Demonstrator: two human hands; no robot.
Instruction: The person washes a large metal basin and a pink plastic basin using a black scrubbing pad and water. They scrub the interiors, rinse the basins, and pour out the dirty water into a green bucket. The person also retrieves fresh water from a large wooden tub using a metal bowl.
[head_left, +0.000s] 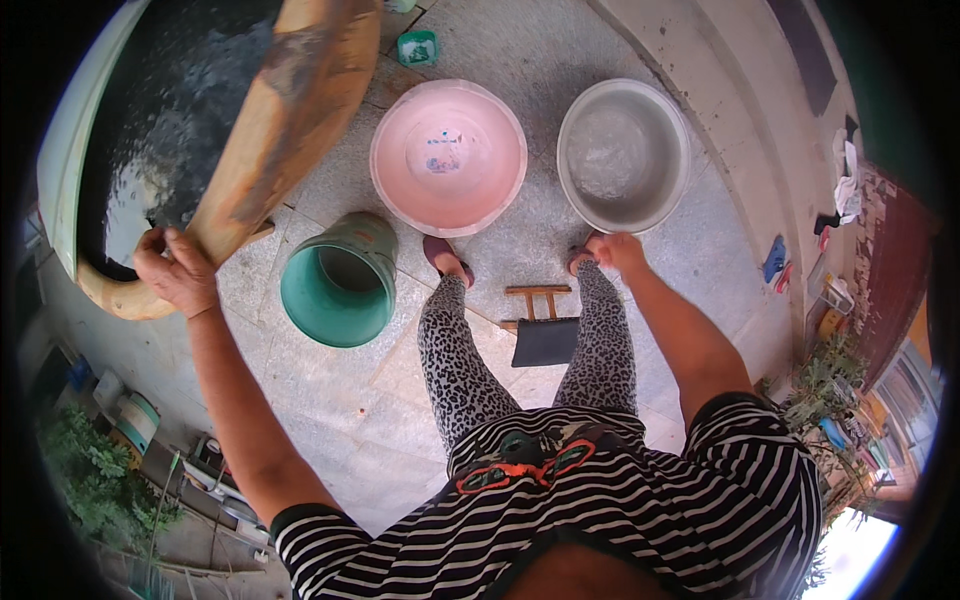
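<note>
My left hand (174, 271) has its fingers curled around the corner of a thick wooden edge (292, 112). That edge borders a large, dark, glossy surface (180, 97), which has a pale rim on its far left side. My right hand (619, 253) is blurred, close to the near rim of a grey basin (652, 180); its finger pose and any contact with the rim are unclear. Shiny patches show on the basin's bottom. Left of it is a pink plastic basin (487, 187) with a printed picture on its floor. A green bucket (322, 300) turns its mouth towards me.
Between my legs is a small stool (546, 341) with a black seat and wooden legs. A small green plastic container (417, 48) lies beyond the pink basin. Concrete steps (720, 97) curve along the right. Blue footwear (774, 259) lies there, and plants (97, 472) grow at lower left.
</note>
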